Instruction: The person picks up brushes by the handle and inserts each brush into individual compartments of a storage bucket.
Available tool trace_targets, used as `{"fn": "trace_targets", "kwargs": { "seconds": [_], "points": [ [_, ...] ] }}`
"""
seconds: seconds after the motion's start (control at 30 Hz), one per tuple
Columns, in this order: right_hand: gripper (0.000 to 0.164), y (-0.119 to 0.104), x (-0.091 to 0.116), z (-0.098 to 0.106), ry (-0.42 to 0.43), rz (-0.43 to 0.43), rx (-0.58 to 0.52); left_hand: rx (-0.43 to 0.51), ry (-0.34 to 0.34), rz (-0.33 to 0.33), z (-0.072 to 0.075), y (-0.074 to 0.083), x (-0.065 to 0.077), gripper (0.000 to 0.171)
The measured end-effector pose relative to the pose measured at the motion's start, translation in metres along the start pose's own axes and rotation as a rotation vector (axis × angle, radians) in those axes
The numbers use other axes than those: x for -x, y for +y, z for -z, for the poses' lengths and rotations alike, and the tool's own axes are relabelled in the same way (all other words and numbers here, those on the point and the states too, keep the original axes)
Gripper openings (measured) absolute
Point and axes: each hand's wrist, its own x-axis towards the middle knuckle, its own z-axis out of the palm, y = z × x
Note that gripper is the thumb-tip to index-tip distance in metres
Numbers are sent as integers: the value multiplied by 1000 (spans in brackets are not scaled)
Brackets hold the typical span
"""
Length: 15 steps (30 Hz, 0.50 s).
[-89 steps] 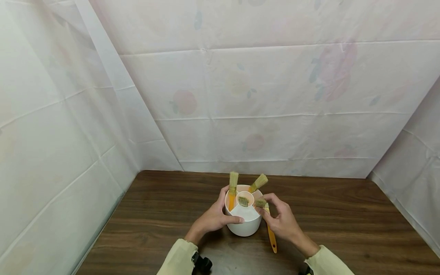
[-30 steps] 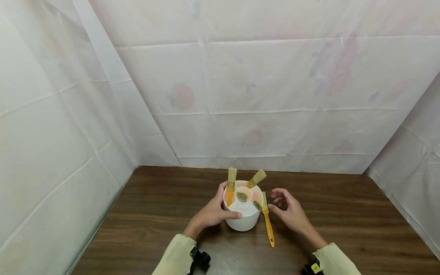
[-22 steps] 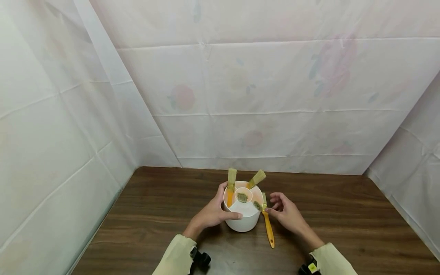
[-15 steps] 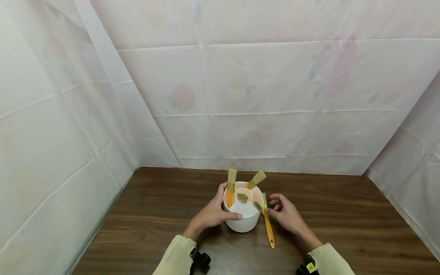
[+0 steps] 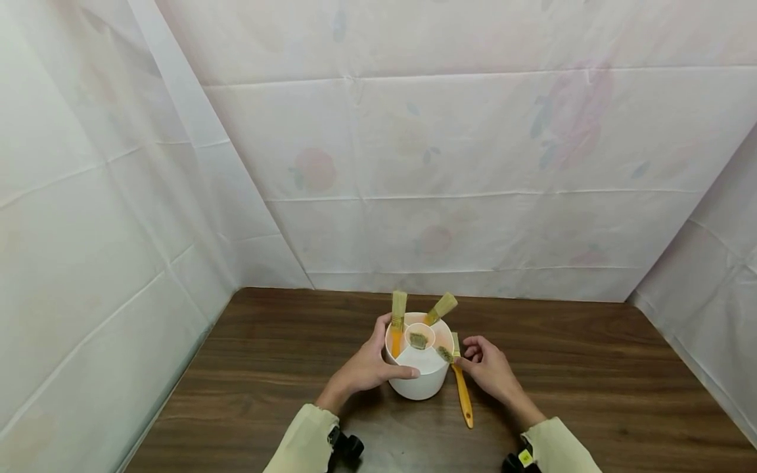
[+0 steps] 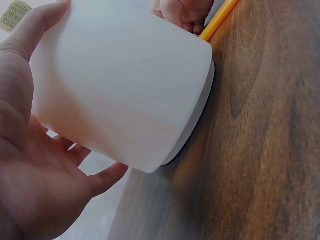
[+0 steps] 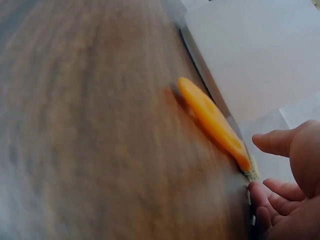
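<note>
My left hand (image 5: pixel 368 366) grips a white round desk organizer (image 5: pixel 418 386), thumb across the front and fingers round the far left side. Several flat paintbrushes stand bristles up in it: a left one (image 5: pixel 399 303), a back one (image 5: pixel 443 306) leaning right, a centre one (image 5: pixel 418 340) and a low right one (image 5: pixel 445 354). Another paintbrush (image 5: pixel 463 397) with an orange handle lies on the table against the organizer's right side. Beside its bristle end is my right hand (image 5: pixel 489 373); in the right wrist view the thumb and fingers (image 7: pixel 280 192) are apart, not closed on the brush (image 7: pixel 215 125).
The dark wood table (image 5: pixel 284 368) runs back to a pale printed cloth (image 5: pixel 378 164) hung behind. More cloth hangs along the left (image 5: pixel 106 263) and right sides. A black camera (image 5: pixel 345 447) is strapped to my left wrist.
Three seconds ago my right hand held a paintbrush at the organizer's right compartment. It let go, drew away to the right, then came back left beside the brush on the table. My left hand kept its grip.
</note>
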Motion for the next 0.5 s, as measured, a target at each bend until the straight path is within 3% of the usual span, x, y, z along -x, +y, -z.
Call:
{"fn": "trace_targets", "kwargs": {
  "seconds": [0.5],
  "points": [
    [28, -5, -2, -10, 35, 40, 81, -49, 23, 22, 6, 3, 3, 110]
  ]
}}
